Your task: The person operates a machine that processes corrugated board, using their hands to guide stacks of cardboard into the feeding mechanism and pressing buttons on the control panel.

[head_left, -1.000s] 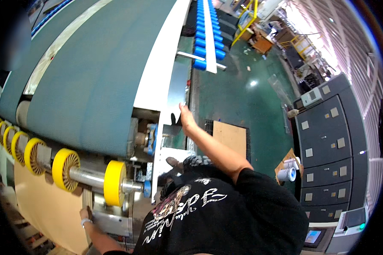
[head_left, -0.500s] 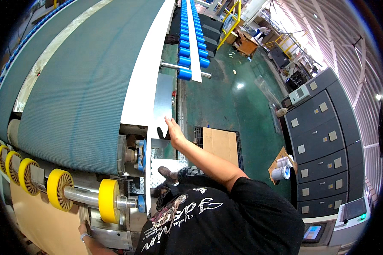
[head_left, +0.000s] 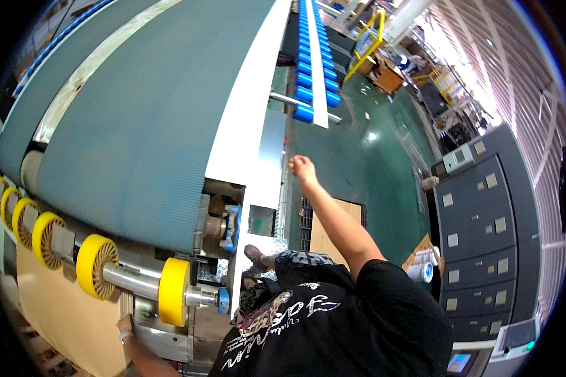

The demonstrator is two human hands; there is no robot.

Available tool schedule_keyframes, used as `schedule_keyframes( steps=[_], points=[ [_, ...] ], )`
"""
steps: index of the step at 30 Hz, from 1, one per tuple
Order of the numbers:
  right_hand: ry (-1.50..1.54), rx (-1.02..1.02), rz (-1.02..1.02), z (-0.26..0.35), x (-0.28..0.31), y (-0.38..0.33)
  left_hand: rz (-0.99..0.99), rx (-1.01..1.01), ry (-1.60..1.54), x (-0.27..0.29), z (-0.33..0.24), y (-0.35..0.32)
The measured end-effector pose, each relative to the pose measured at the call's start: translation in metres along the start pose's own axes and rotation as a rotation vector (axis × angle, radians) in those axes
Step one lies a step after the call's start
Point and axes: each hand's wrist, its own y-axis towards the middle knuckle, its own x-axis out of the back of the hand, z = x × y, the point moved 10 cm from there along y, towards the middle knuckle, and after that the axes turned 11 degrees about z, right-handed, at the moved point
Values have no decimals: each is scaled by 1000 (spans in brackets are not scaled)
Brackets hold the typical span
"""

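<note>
My right hand hangs in the air to the right of the conveyor, its fingers curled together with nothing seen in them. At the lower left, my left hand rests against the edge of a stack of brown cardboard sheets; its fingers are small and partly hidden, so their grip is unclear. Above the stack runs a steel shaft with several yellow wheels. Behind the shaft lies the wide blue-green conveyor belt.
A white side rail borders the belt, with a row of blue rollers beyond it. A cardboard sheet lies on the green floor. Dark grey cabinets stand at the right, near white rolls. Far off, a person bends near brown boxes.
My right hand has lifted away from the machine's side and its fingers have curled. My left hand stays at the stack's edge. The whole view has shifted slightly.
</note>
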Motion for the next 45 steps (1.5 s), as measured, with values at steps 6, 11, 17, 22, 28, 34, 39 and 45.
schedule_keyframes(
  steps=[6, 11, 17, 22, 28, 34, 39, 45],
  points=[
    [-108, -185, 54, -16, 37, 58, -63, -163, -141, -5, -77, -7],
    [280, -226, 587, -28, -73, 60, -102, 83, -252, -34, 26, -19],
    [173, -181, 646, -17, -63, 72, -186, 244, -470, 5, -11, -88],
    [48, -257, 613, -41, -42, 107, -164, 304, -435, -9, -12, -78],
    [139, -134, 657, -17, -76, 73, -84, 435, -321, -35, 15, -64],
    [63, -147, 356, 15, -68, 15, -150, 128, -630, -18, -9, -43],
    [129, -154, 162, -6, -32, 67, -210, -195, -332, -13, -9, -21],
    [76, -73, 219, -18, -33, 88, -155, -104, 15, -39, 40, -1]
  ],
)
